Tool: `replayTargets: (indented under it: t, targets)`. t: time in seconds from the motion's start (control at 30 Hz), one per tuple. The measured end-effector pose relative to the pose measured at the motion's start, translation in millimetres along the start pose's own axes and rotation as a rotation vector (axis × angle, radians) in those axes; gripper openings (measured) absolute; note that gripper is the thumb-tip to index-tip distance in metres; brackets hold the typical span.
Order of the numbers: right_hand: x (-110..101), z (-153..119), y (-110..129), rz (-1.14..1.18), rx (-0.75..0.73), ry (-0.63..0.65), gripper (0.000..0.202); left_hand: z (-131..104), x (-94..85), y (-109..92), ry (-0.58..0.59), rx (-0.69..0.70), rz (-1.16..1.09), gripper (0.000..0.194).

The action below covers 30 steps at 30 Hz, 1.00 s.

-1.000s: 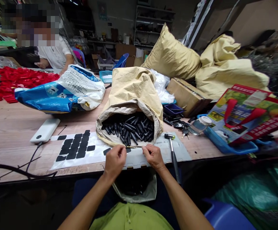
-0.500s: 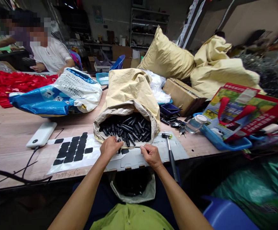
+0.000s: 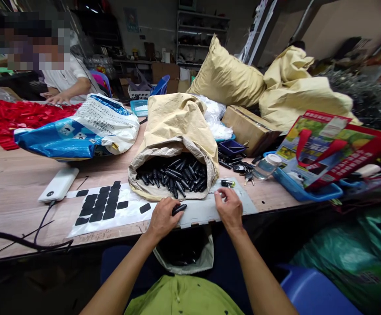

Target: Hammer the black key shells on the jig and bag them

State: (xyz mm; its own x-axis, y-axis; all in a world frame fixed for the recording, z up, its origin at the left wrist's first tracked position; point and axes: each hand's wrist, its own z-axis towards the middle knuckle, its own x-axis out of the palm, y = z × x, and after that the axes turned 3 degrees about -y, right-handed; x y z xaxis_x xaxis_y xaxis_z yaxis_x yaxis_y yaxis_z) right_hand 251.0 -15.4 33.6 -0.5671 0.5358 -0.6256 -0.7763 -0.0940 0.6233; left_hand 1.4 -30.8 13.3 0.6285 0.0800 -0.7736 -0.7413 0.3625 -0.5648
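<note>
My left hand (image 3: 164, 219) is closed around a short black tube-like piece (image 3: 179, 209), whose end sticks out past the fingers over the table's front edge. My right hand (image 3: 230, 210) lies to the right, its fingers curled with the thumb near the forefinger. What it holds, if anything, cannot be made out. Just beyond it shows the head of a hammer (image 3: 228, 183); the handle is hidden behind my hand and forearm. In front of both hands a beige sack (image 3: 180, 118) lies with its mouth towards me, full of similar black pieces (image 3: 177, 175).
Black rounded-square pads (image 3: 100, 203) lie on a white sheet at left, near a white power bank (image 3: 58, 184). A blue-and-white bag (image 3: 78, 127), keys (image 3: 249, 177), a jar (image 3: 268, 167) and a blue tray (image 3: 303, 188) surround the sack. Another person (image 3: 67, 78) sits back left.
My left hand has moved right and towards me, with the black piece lying across it. My right hand has moved right, over the hammer's handle. A black pad beside the left hand is uncovered.
</note>
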Motion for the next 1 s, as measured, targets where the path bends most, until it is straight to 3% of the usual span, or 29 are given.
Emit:
replayTargets:
  t: [0.07, 0.17, 0.3, 0.43, 0.53, 0.6, 0.73, 0.83, 0.9, 1.0]
  targets:
    - [-16, 5, -14, -0.257, 0.147, 0.015, 0.025, -1, 1.6, 9, -0.016, -0.005, -0.045, 0.018]
    - [-29, 7, -34, -0.462, 0.293, 0.181, 0.039, -2, 1.4, 18, -0.026, -0.022, -0.112, 0.017]
    - [-28, 7, -54, -0.456, 0.304, 0.243, 0.029, -1, -1.2, 18, 0.005, -0.046, -0.17, 0.016]
    - [-28, 9, -63, -0.241, 0.387, 0.121, 0.023, 0, -3.5, 16, 0.013, -0.054, -0.178, 0.017]
    - [-36, 1, -49, -0.03, 0.342, -0.073, 0.027, 0, -3.1, 17, 0.015, -0.06, -0.18, 0.017]
    - [-41, -12, -30, 0.119, 0.299, -0.076, 0.03, 0, -2.2, 18, 0.013, -0.063, -0.176, 0.017]
    - [-39, -45, 14, 0.379, 0.178, 0.246, 0.027, 1, -0.4, 20, 0.016, -0.064, -0.18, 0.018]
    - [-29, -65, 37, 0.427, 0.113, 0.432, 0.031, 0, 1.2, 22, 0.019, -0.062, -0.189, 0.019]
    - [-22, -72, 47, 0.4, 0.056, 0.492, 0.038, 0, 2.3, 24, 0.018, -0.061, -0.19, 0.021]
    - [-15, -76, 56, 0.377, -0.085, 0.459, 0.041, 0, 3.4, 25, 0.019, -0.055, -0.195, 0.022]
